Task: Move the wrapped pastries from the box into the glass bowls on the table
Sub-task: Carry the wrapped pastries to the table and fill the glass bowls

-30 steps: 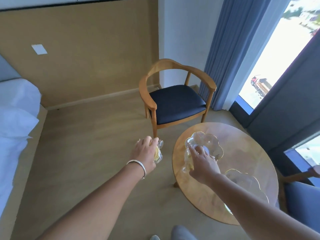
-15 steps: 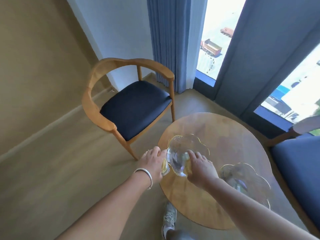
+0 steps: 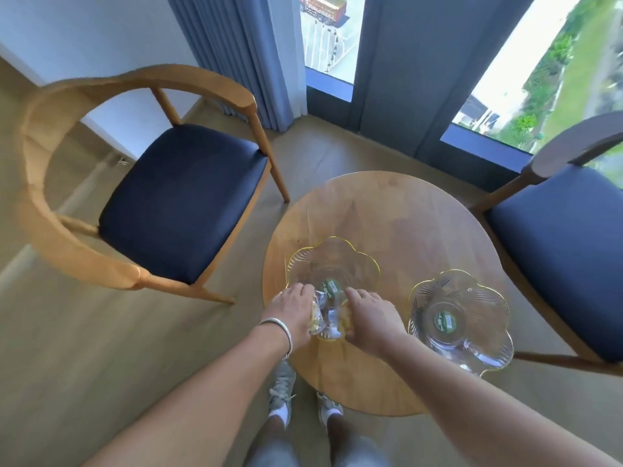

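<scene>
Placing step, by the look of it: both hands are over the near rim of the left clear flower-shaped glass bowl with a gold edge [image 3: 332, 267], each closed around a clear-wrapped yellowish pastry. The left hand [image 3: 290, 313], silver bangle at the wrist, has its fingers curled over the left wrapped pastry [image 3: 315, 320]; the right hand [image 3: 369, 315] grips the right wrapped pastry [image 3: 344, 317], mostly hidden under the fingers. The two pastries sit between the hands, just beside each other, at or just above the bowl's near edge; whether they already touch the glass I cannot tell. The next move likely calls for lowering them past the rim toward the green sticker at the bowl's centre, then loosening both grips. The second matching glass bowl [image 3: 460, 320] stands to the right on the round wooden table [image 3: 404, 210] and looks empty. The box is not in view.
</scene>
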The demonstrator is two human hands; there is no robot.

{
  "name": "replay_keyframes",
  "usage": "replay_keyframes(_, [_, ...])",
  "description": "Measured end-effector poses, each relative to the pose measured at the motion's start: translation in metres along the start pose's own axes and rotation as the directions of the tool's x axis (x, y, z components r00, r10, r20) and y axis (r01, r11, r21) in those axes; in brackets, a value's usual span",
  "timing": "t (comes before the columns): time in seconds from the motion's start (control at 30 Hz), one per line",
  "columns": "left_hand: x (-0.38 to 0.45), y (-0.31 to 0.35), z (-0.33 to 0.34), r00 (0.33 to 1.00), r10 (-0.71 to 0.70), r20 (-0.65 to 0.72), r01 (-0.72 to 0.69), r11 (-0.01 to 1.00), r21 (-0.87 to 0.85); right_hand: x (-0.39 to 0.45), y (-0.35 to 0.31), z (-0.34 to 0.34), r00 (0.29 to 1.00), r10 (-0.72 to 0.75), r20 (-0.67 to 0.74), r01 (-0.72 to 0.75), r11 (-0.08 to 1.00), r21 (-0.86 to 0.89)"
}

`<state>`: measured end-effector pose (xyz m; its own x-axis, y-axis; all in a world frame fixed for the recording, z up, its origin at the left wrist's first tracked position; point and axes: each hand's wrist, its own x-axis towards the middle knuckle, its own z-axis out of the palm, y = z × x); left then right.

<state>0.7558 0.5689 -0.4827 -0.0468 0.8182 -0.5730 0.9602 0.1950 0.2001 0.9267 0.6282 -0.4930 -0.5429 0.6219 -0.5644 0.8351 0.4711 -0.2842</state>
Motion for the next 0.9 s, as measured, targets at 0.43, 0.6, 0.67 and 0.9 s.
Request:
replay_keyframes(0.43, [0.065,-0.008,0.025,0.982,0.177,0.063,-0.185,0.971,0.151,0.049,-0.010,0.025,0.998,0.047,0.048,-0.042,0.995,-0.085])
replay_keyframes(0.6, [0.073,-0.007,0.036,0.982,0.180,0.064,-0.189,0.963,0.193,0.059,-0.006,0.031,1.000,0.004,0.030,-0.002,0.999,-0.036])
replay_keyframes(0.67, [0.074,-0.010,0.040,0.976,0.184,0.113,-0.206,0.951,0.231,0.060,-0.004,0.032,0.999,-0.012,0.030,0.013,1.000,-0.018])
replay_keyframes(0.9, [0.069,-0.014,0.035,0.955,0.232,0.185,-0.278,0.917,0.285,0.052,-0.001,0.032,0.998,-0.044,0.049,0.049,0.994,-0.100])
